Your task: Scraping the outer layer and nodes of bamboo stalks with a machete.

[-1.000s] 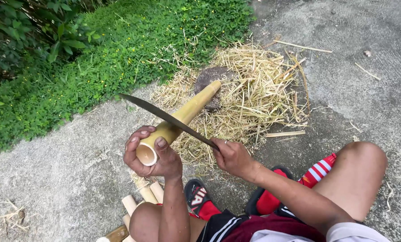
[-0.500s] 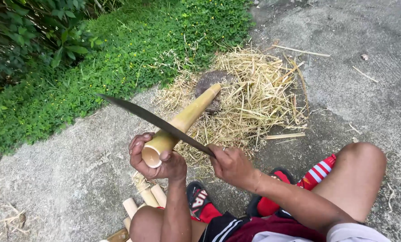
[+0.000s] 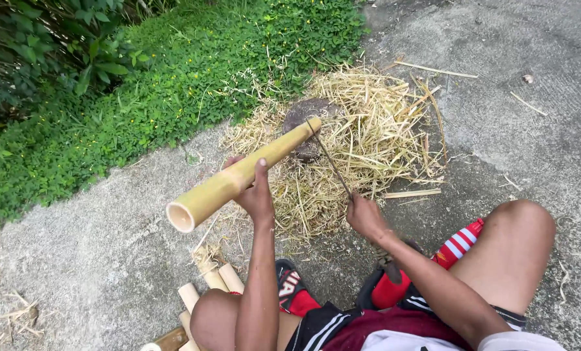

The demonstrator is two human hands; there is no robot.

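The left hand point(image 3: 256, 195) is reaching forward on a straight arm, fingers wrapping up and over, thumb pointing up. The right hand point(image 3: 366, 216) is sitting closed in a fist, forearm angling back toward the body. Both knees are bending outward, the person squatting low.

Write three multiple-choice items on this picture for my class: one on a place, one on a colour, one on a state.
1. Where does the far end of the bamboo pole rest?
A. on the grass
B. on the block in the straw
C. on a knee

2. What colour is the pole?
A. yellow-green
B. blue
C. black

3. How does the left hand meet the pole?
A. gripping it
B. hanging clear of it
C. flat on the ground

Answers: 1 B, its tip lies on the dark block amid straw. 2 A, its skin is yellow-green. 3 A, the fingers wrap it while the right hand holds the blade.
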